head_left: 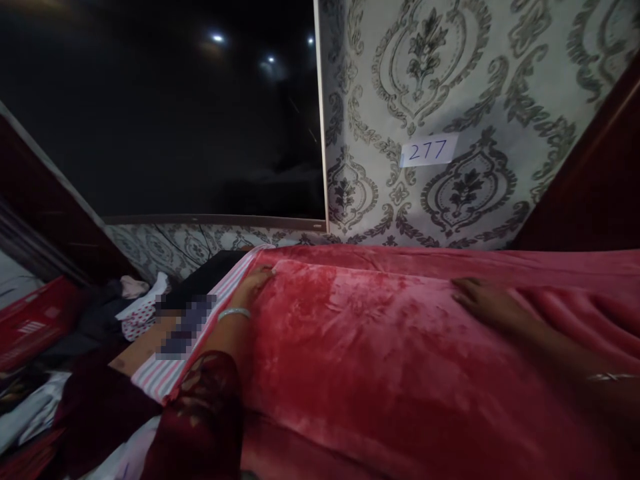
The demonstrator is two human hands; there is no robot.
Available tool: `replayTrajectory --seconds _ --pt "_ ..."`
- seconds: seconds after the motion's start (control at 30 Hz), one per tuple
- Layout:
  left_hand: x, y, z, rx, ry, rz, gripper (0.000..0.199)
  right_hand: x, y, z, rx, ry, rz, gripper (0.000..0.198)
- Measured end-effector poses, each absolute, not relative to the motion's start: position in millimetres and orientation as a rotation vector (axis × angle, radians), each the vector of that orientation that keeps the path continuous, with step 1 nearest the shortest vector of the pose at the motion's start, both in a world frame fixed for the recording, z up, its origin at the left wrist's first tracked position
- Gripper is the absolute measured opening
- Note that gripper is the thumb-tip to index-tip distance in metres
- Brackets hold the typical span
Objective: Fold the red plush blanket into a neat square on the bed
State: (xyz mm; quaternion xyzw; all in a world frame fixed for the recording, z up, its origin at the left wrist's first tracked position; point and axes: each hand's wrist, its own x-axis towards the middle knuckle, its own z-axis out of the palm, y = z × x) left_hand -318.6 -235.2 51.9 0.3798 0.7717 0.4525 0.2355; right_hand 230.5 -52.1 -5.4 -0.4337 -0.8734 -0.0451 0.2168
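Observation:
A red plush blanket with a faint pressed pattern is spread in front of me, with a folded layer lying on top. My left hand is at the far left corner of that layer, its fingers closed on the edge. Farther right along the same far edge, my right hand grips the fabric between fingers and thumb. Between the two hands the edge runs nearly straight. Striped cloth in pink, grey and white shows beside my left forearm.
A large dark screen stands against the patterned wall. A paper marked 277 is stuck there. Clothes and a red box lie to the left, near a black surface. Dark wood rises at right.

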Motion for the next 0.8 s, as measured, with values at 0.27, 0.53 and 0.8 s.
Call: replayTrajectory --seconds 0.27,0.53,0.8 --pt "-297 -220 27 1.398 2.325 1.039 0.04 262 -14 -22 -1.299 -2.386 0.061 0.041" --pt "-335 -234 69 1.642 2.829 0.577 0.045 192 -8 35 -1.181 -2.342 -0.109 0.037" --pt "-393 -230 70 1.291 2.917 0.435 0.046 89 22 53 -1.432 -2.386 -0.107 0.041"
